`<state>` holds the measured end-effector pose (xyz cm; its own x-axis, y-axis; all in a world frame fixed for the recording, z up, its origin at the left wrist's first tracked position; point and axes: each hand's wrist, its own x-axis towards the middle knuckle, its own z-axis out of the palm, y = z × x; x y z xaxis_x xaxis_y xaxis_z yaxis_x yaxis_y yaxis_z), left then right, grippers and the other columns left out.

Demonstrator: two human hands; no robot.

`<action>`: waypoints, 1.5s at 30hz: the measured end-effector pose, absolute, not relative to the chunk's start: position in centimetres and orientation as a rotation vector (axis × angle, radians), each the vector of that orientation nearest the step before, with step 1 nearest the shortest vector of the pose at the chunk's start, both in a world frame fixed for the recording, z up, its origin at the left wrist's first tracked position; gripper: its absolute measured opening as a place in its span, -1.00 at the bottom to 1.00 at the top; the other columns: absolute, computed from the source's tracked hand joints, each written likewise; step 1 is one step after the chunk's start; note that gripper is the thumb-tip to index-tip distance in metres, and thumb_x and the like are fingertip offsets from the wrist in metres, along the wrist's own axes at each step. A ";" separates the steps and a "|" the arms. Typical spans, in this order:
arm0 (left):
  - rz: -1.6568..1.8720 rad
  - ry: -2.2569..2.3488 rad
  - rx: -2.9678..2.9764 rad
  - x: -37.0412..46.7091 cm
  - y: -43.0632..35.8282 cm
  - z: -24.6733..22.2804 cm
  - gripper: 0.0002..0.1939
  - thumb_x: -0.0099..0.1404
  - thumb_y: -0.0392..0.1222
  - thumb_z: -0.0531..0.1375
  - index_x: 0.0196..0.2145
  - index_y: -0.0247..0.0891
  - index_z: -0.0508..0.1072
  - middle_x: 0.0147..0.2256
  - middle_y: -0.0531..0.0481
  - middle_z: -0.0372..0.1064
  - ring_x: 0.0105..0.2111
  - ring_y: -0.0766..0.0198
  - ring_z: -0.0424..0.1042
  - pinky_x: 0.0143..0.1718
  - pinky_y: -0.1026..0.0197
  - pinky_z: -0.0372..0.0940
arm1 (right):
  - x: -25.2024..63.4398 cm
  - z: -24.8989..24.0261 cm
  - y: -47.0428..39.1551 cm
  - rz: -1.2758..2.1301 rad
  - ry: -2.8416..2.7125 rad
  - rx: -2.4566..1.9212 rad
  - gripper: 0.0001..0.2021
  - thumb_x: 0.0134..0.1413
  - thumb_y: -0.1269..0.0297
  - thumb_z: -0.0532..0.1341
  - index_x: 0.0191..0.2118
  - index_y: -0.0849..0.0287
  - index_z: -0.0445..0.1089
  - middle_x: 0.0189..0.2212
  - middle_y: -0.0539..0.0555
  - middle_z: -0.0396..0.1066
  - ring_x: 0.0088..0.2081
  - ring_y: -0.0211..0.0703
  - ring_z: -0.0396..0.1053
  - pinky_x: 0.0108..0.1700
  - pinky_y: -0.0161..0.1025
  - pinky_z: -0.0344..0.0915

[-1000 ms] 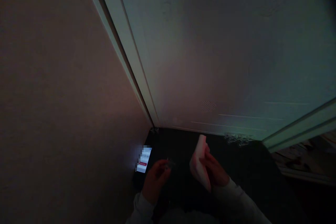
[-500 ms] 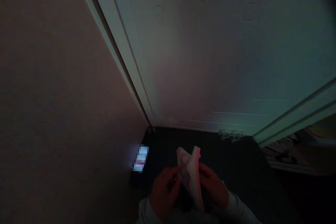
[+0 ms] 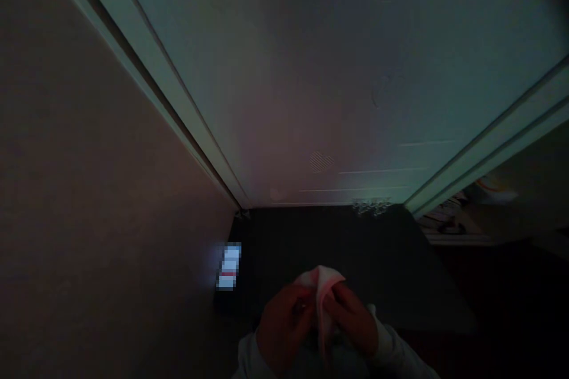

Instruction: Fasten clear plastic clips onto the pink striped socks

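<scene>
Between my two hands is a small pink-and-white cloth (image 3: 323, 277) with a pink edge, folded and hanging down in the middle. My left hand (image 3: 283, 323) is closed on its left side, fingers curled; a small glint shows by the fingertips, too dim to make out. On the other side, my right hand (image 3: 355, 317) pinches the pink edge between thumb and fingers. The lower end of the cloth fades into the dark near my lap.
A dark tabletop (image 3: 288, 237) lies below the hands, against a pale panel (image 3: 329, 100) with embossed shapes. At its left edge a lit, blurred-out screen (image 3: 229, 266) rests by the brownish wall (image 3: 111, 160). Shelf items (image 3: 453, 213) stand at the right.
The view has shifted, so the tabletop shows more. The cloth, spread upright before, is now lower and folded over at the top, with my right fingers further round its edge.
</scene>
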<state>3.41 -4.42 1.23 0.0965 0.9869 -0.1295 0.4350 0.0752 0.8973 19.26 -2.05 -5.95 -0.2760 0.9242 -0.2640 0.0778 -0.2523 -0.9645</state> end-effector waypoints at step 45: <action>0.726 1.314 1.523 0.6 6.0 1.2 -0.78 0.12 -0.23 0.21 -0.22 -0.19 0.43 -0.25 -0.03 0.40 -0.22 0.16 0.36 -0.19 0.18 0.23 | 18.7 -2.8 7.7 1.610 -1.134 -1.364 -0.64 -0.18 -0.04 0.20 -0.53 0.24 0.36 -0.60 0.00 0.28 -0.51 -0.19 0.22 -0.45 -0.25 0.22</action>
<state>0.57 6.00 1.20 0.2422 0.9591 -0.1463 0.3869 0.0428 0.9211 18.69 7.72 -2.78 -0.1716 0.9238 -0.3424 0.0111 -0.3457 -0.9383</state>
